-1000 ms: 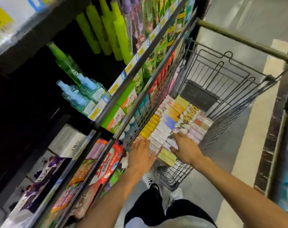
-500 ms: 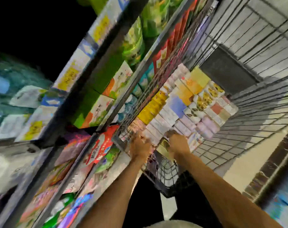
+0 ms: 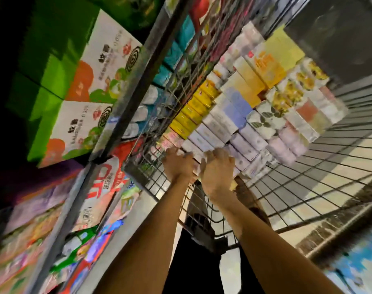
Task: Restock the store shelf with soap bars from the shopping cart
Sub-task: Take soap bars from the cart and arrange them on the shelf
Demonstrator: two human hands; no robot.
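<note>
left hand (image 3: 177, 164) and right hand (image 3: 218, 170) side by side, both reached into the near end of the shopping cart (image 3: 308, 187), knuckles up, fingers curled down among the nearest soap bars (image 3: 227, 124). cannot tell whether either hand truly grips a box or only rests on the pile: fingertips hidden and blurred. forearms stretched from the bottom edge up to the cart.

just past the hands, soap bars packed in tight rows across the cart's floor: white and lilac boxes nearest, a run of yellow boxes (image 3: 193, 111) along the left wire wall, pale yellow and orange boxes (image 3: 270, 60) farther back, leaf- and flower-printed boxes (image 3: 287, 96) on the right.

left of the cart, touching or just beside its wire side, the store shelf (image 3: 125, 98) with a grey metal edge. on the upper level, green and white boxes with a spiral coil print (image 3: 91, 85). below, a red and white bag (image 3: 104, 187) and other blurred, colourful packs. pale floor (image 3: 321, 158) seen through the wire mesh on the right.
</note>
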